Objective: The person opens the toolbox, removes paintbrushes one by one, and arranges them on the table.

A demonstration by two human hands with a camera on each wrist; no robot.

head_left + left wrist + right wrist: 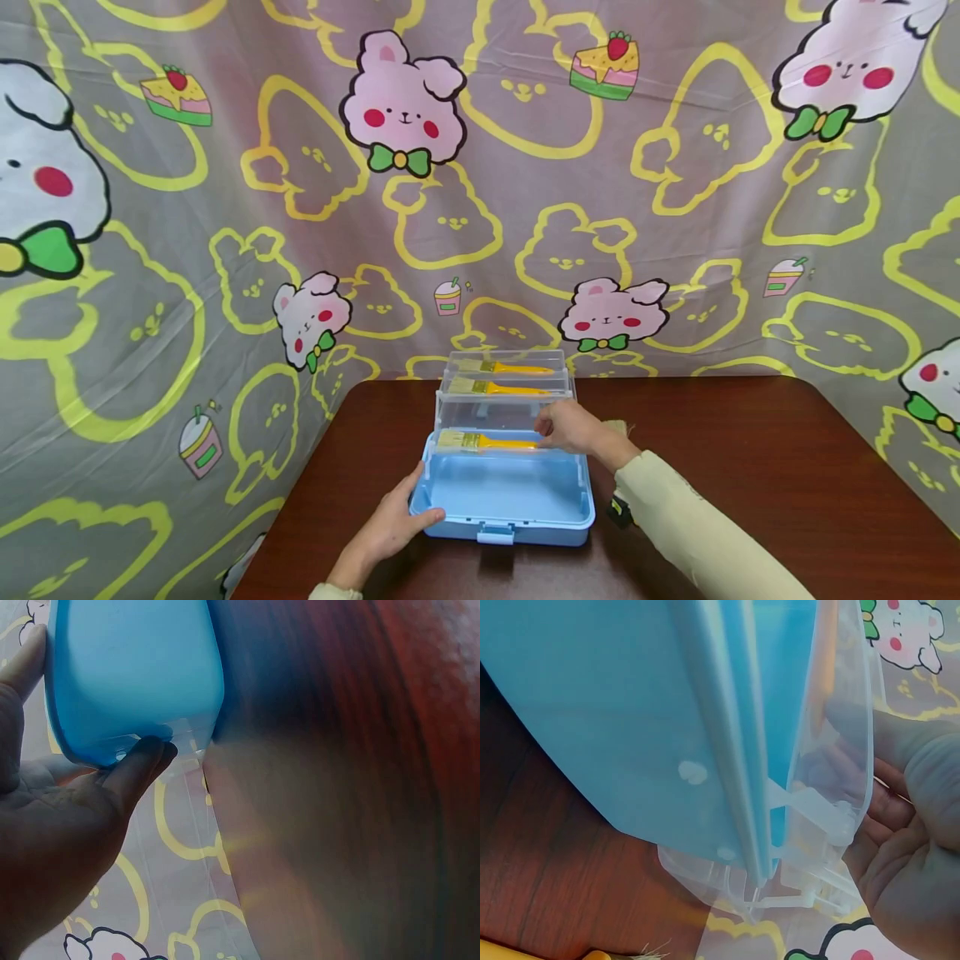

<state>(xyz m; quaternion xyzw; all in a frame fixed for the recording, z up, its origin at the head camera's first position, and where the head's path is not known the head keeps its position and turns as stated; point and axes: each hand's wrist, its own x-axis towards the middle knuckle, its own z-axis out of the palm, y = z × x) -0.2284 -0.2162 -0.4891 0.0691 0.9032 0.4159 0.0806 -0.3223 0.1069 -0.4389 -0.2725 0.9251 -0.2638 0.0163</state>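
A light blue toolbox (517, 525) stands on the table with its clear stepped trays (491, 412) folded up and back. Each of three tiers holds a paintbrush with a yellow-orange handle. My left hand (393, 512) grips the box at its left front corner, thumb over the front rim and fingers along the side. My right hand (573, 429) reaches into the lowest tray and pinches the handle end of its paintbrush (502, 443). In the right wrist view, the thumb shows through the clear tray wall against the orange handle (825, 667). The box's blue lower compartment (510, 487) holds nothing.
Just right of the box lies a small black and yellow object (618, 511), partly behind the right sleeve. Pale bristles (617, 427) show beyond the right wrist. A patterned cloth (510, 200) hangs behind the brown table (750, 467).
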